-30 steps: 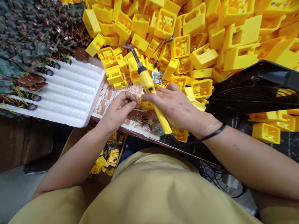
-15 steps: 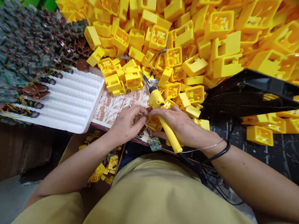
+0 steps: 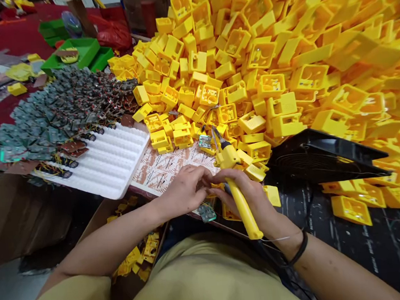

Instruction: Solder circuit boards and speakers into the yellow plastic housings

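Note:
My right hand (image 3: pixel 247 197) is shut around the yellow handle of a soldering iron (image 3: pixel 240 202), with its metal tip (image 3: pixel 215 133) pointing up and away over the yellow plastic housings (image 3: pixel 237 91). My left hand (image 3: pixel 185 190) sits beside it, fingertips curled toward a small yellow housing (image 3: pixel 216 184). The fingers hide most of whatever lies between them, so I cannot tell what they hold. A small green circuit board (image 3: pixel 207 213) hangs just below my left hand on thin wire.
A huge heap of housings fills the far right. A pile of wired circuit boards (image 3: pixel 62 114) lies at the left, beside a white foam tray (image 3: pixel 100 167). A printed sheet (image 3: pixel 156 172) lies under my hands. A black fan (image 3: pixel 322 161) stands right; a cardboard box (image 3: pixel 98 222) sits below.
The view has tilted upward, showing more of the far bench and green trays. My hands stay close together, and the soldering iron remains in my right hand.

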